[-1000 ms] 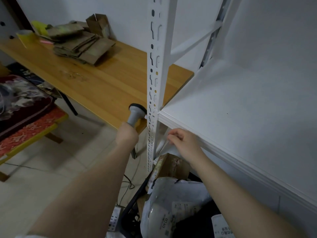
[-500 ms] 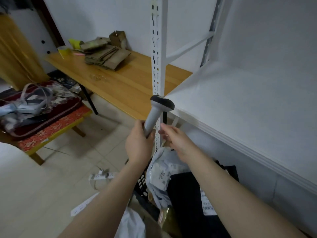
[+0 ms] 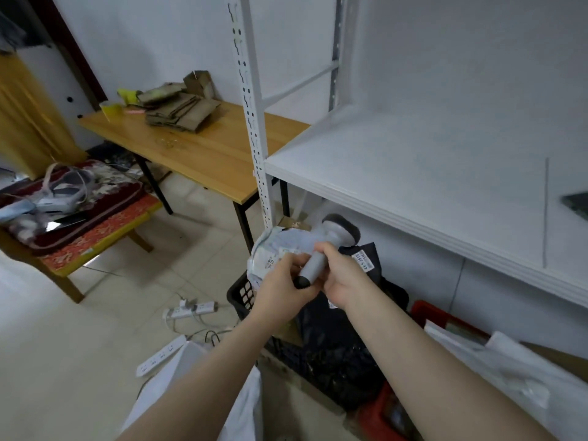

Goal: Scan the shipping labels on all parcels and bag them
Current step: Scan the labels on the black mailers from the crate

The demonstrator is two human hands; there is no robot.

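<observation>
A grey handheld scanner [image 3: 319, 257] is held between both hands, its round head pointing up and right under the shelf edge. My left hand [image 3: 281, 289] curls round the lower end of the handle. My right hand [image 3: 345, 280] grips the handle from the right, thumb on top. Just behind the hands, a pale grey poly parcel [image 3: 273, 248] with a printed label sticks out of a black basket [image 3: 239, 297]. A black poly parcel [image 3: 370, 261] with a white label lies beside it in the same basket.
A white shelf board [image 3: 413, 173] and its perforated upright [image 3: 254, 128] stand close above the hands. A red crate [image 3: 428, 311] sits under the shelf. White bags [image 3: 194, 374], power strips [image 3: 191, 310], a wooden table [image 3: 210, 157] and a cushioned bench [image 3: 95, 230] lie to the left.
The scanner came down from beside the shelf upright to above the basket. My right hand, which was only near it, now grips the handle together with my left.
</observation>
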